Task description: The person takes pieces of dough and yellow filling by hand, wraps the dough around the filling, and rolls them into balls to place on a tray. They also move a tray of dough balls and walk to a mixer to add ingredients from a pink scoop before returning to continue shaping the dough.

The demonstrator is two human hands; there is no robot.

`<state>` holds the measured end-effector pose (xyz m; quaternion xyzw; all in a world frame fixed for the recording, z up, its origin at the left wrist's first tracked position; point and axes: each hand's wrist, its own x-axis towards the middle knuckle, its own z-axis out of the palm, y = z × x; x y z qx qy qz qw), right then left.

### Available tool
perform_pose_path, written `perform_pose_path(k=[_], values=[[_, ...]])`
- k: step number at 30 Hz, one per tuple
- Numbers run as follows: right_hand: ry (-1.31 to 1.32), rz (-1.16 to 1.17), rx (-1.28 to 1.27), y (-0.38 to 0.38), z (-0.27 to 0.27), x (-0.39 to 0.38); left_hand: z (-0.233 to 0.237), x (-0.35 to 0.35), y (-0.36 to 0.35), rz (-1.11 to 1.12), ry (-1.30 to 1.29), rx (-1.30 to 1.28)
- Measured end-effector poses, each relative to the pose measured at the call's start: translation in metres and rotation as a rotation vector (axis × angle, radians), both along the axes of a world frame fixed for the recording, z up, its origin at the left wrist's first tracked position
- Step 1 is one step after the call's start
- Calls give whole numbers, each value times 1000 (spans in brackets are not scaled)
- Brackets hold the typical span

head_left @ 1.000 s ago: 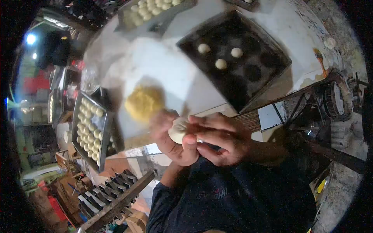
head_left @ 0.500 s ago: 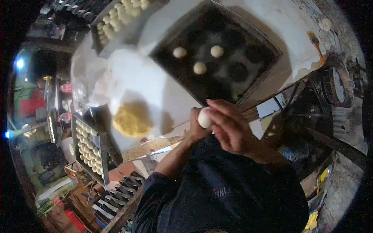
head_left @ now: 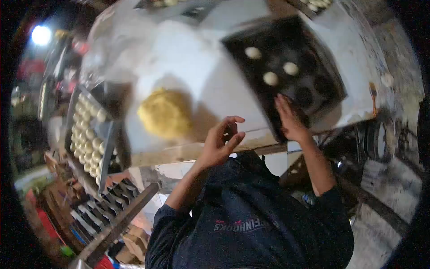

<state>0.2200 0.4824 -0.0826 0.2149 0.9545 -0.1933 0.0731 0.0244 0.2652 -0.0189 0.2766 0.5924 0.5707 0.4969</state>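
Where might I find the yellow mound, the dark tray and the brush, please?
Yellow mound [head_left: 165, 113]: head view, middle of its upper surface.
Dark tray [head_left: 278, 42]: head view, bare part of its floor.
Brush [head_left: 374, 102]: head view, its handle.

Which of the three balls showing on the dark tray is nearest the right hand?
The lowest ball of the three, just beyond the right hand; the others lie farther.

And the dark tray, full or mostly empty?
Mostly empty: three dough balls on the dark tray, much bare surface; can't tell beneath the right hand.
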Motion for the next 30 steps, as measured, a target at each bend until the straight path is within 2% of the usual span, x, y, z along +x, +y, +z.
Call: perform_pose_path(k=[1,2,3,4,5,6,7,8,9,10,11,12,13,15,16,19,20,23,25,27,28,29,30], values=[[-14,-73,-146,-1,3,-2,4,-12,-18,-8,55,12],[-27,-62,-142,9,-12,3,7,-20,-37,-25,60,17],[-36,-75,-136,6,2,-3,11,-32,-58,-39,69,17],[152,-163,-94,6,-5,-3,28,-52,-79,-75,262,28],[344,-172,130,-6,6,-16,47,-73,-99,-117,453,34],[397,-250,311,-20,23,-31,56,-100,-128,-5,499,-11],[472,-363,236,-37,42,-44,31,-132,-158,264,753,226],[602,-428,133,-50,41,-53,58,-172,-189,332,896,7],[730,-498,33,-59,42,-60,23,-219,-224,621,1033,58],[728,-504,46,-75,50,-64,58,-241,-238,800,940,-175],[713,-421,44,-93,59,-77,29,-303,-273,763,1245,-366],[702,-338,38,-111,65,-92,20,-340,-292,768,1253,-359],[713,-337,36,-126,72,-104,16,-369,-308,660,1238,-657],[632,-128,135,-151,89,-126,21,-409,-319,427,1151,-1224],[656,-88,146,-159,97,-137,24,-416,-320,299,1286,-1363],[753,-51,31,-165,102,-152,-31,-450,-335,352,1229,-1402],[780,-54,44,-167,104,-156,-26,-443,-328,367,1233,-1395],[840,-23,20,-164,110,-162,3,-372,-287,686,1427,-991],[876,-57,-128,-167,110,-168,43,-296,-238,741,1555,-527],[840,-25,-382,-167,110,-174,48,-225,-180,802,920,-164],[808,1,-538,-166,103,-177,55,-189,-152,707,997,-69],[812,-16,-543,-164,104,-178,60,-156,-128,610,1072,22],[669,-22,-700,-163,107,-177,59,-122,-106,512,942,30]])
